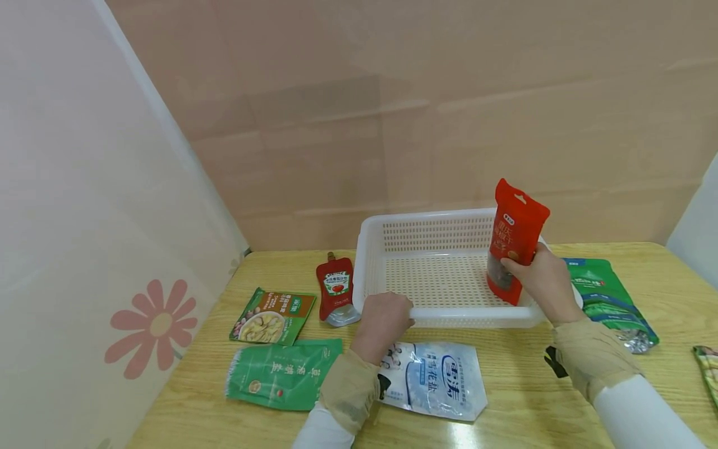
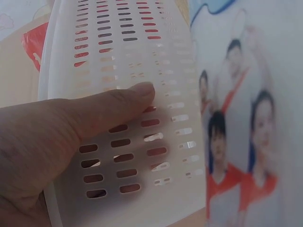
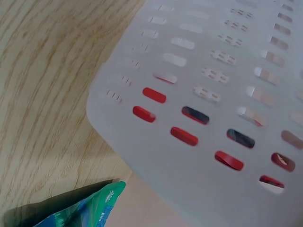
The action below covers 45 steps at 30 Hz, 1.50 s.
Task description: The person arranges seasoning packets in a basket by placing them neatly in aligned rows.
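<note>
A white perforated plastic basket (image 1: pixel 471 317) stands on the wooden table. My left hand (image 1: pixel 383 323) grips its front rim near the left corner; in the left wrist view the thumb (image 2: pixel 113 106) lies along the outside of the slotted wall (image 2: pixel 128 208). My right hand (image 1: pixel 545 282) holds a red packet (image 1: pixel 518 227) with a hanging hole, upright at the basket's right end. The packet's dark lower part reaches down inside the basket. In the right wrist view, red shows through the slots of the basket wall (image 3: pixel 156 156), while the right hand itself is out of sight.
Left of the basket lie a red spouted ketchup pouch (image 1: pixel 336 287), a green-and-brown soup packet (image 1: pixel 275 317) and a green pouch (image 1: pixel 280 377). A white-and-blue salt bag (image 1: pixel 434 381) lies in front. To the right is another green pouch (image 1: pixel 606 290), with a packet (image 1: pixel 709 368) at the far right edge.
</note>
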{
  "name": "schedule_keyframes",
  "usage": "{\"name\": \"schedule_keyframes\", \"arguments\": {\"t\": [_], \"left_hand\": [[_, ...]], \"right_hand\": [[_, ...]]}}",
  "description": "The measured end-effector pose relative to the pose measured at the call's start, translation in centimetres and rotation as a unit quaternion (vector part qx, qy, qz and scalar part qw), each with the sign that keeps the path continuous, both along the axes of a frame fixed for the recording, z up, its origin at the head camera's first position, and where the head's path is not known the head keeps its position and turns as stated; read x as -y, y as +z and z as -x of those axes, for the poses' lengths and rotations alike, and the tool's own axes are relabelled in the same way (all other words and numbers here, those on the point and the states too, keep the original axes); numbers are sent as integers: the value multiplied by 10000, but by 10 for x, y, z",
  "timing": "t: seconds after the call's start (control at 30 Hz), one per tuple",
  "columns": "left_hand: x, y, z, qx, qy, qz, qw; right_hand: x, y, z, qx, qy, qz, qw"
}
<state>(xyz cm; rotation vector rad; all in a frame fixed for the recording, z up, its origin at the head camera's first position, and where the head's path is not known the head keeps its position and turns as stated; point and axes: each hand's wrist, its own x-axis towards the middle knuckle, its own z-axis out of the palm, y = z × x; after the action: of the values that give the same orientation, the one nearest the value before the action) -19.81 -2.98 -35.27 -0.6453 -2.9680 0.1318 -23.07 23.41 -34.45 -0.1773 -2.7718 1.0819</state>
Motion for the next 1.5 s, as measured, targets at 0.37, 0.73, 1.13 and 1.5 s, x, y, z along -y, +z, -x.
{"name": "schedule_keyframes", "arguments": {"t": [0.37,0.73,1.13,1.5], "left_hand": [[2,-1,1,-80,10,-12,10000],[1,-2,2,111,86,-36,9999],[0,-3,1,112,78,78,9999],[-1,-1,0,-8,52,99,9999]], "right_hand": [[2,2,1,50,50,55,10000],[2,2,1,153,56,80,9998],[0,0,0,131,90,139,9998],[-3,-1,0,149,237,76,9996]]}}
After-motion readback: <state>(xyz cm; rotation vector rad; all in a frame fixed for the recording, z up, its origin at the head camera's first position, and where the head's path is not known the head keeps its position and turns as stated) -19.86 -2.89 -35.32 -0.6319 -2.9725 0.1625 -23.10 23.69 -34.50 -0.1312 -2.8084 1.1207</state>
